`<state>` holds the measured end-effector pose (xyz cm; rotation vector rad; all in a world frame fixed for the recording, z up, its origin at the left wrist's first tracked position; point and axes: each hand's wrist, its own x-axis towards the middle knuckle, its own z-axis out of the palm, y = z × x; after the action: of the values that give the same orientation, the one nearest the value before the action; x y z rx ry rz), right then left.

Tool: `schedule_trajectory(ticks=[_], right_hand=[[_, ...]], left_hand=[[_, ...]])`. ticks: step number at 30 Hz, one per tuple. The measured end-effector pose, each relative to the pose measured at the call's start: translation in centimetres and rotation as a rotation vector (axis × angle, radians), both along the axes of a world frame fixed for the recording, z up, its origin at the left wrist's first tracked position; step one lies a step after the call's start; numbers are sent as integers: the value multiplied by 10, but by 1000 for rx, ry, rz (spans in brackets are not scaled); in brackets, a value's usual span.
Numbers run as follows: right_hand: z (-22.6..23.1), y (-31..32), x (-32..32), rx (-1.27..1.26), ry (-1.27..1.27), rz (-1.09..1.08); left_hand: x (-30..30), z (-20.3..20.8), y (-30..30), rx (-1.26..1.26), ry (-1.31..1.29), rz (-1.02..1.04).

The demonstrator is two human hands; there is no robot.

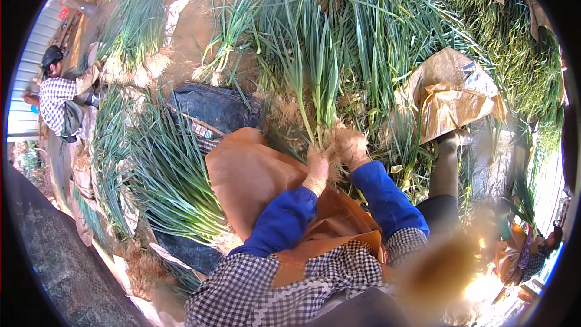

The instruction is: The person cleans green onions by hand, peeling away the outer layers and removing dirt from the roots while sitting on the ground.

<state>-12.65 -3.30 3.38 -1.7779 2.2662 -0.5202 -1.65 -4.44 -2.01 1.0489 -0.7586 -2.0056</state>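
Long, flat-leaved stalks of green garlic (324, 75) stand upright in front of me, leaves pointing away. My left hand (318, 166) is closed round the lower end of one stalk. Close beside it, my right hand (350, 145) grips the pale base of several more, near the roots. Both hands look covered in pale, dirty gloves, and blue sleeves cover my forearms. A brown apron (257, 172) spreads over my lap beneath them. Exactly where the fingers meet the roots is partly hidden.
A large heap of green garlic (387, 30) lies ahead. A sorted bundle (175, 175) rests at my left beside a dark plastic sack (215, 106). Crumpled tan sheeting (454, 94) lies at right, above my boot (445, 166). Other people (57, 97) work at far left and lower right.
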Motion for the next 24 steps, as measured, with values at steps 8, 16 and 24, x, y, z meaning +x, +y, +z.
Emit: schedule_trajectory(ticks=[8,16,24], right_hand=[[51,128,-11,428,6,422],[-56,16,-75,68,-459,-107],[-129,-24,-73,142,501,-379]], left_hand=[[20,12,-12,186,39,64],[24,40,-19,242,12,-85],[48,0,-22,368,49,13]])
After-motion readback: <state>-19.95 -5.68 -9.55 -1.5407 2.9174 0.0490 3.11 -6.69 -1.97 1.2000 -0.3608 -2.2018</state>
